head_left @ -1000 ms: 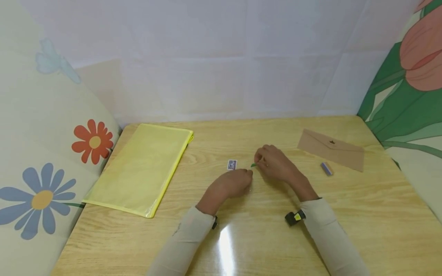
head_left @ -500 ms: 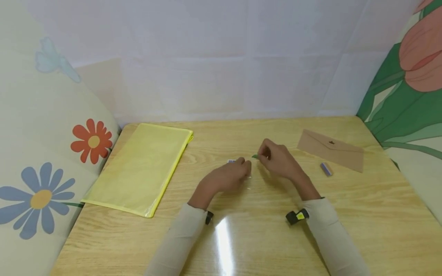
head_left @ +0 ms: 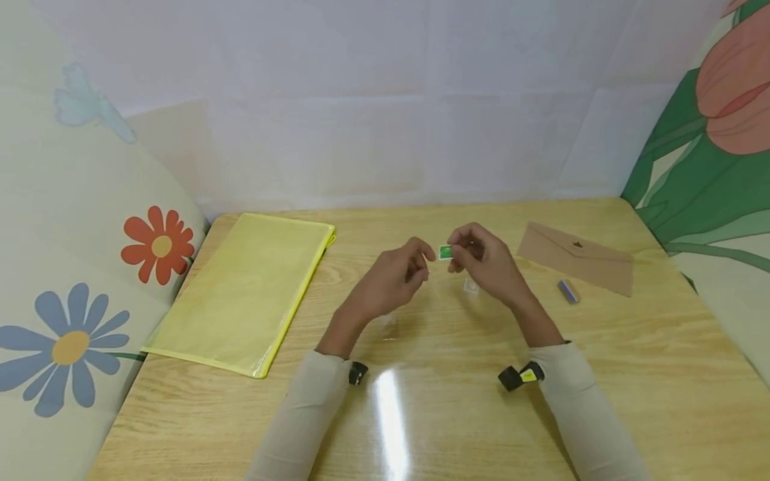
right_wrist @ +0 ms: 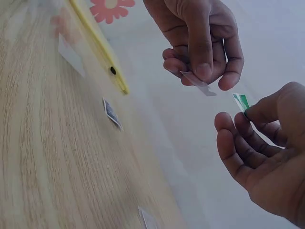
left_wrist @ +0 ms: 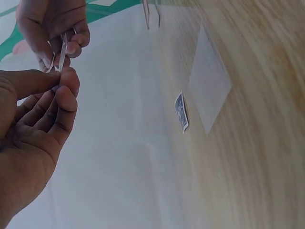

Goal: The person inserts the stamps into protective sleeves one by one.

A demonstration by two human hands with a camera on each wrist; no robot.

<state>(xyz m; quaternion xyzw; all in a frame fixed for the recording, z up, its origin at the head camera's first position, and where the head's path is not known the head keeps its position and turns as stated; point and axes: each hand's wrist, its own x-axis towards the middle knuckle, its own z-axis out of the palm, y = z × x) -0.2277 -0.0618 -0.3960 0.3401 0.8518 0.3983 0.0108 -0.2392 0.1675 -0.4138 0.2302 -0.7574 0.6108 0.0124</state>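
In the head view my right hand [head_left: 486, 262] pinches a small green stamp [head_left: 445, 252] with a white border between thumb and finger. My left hand [head_left: 391, 277] is just left of it, fingers curled. The right wrist view shows a small piece of clear plastic [right_wrist: 199, 85] pinched under the left thumb, apart from the green stamp [right_wrist: 242, 101]. A dark stamp [right_wrist: 112, 113] with a white border lies on the table, hidden behind my left hand in the head view. Clear squares lie below the right hand [head_left: 472, 286] and below the left hand, the latter a clear plastic piece [head_left: 390, 326].
A yellow zip folder [head_left: 246, 294] lies on the left of the wooden table [head_left: 457, 414]. To the right are a brown envelope [head_left: 577, 257] and a small block with a blue band [head_left: 568, 291]. A white cloth [head_left: 325, 147] hangs behind the table.
Both hands have moved up and away from the body in the head view. The green stamp has turned so its face shows. The dark stamp has become covered by my left hand.
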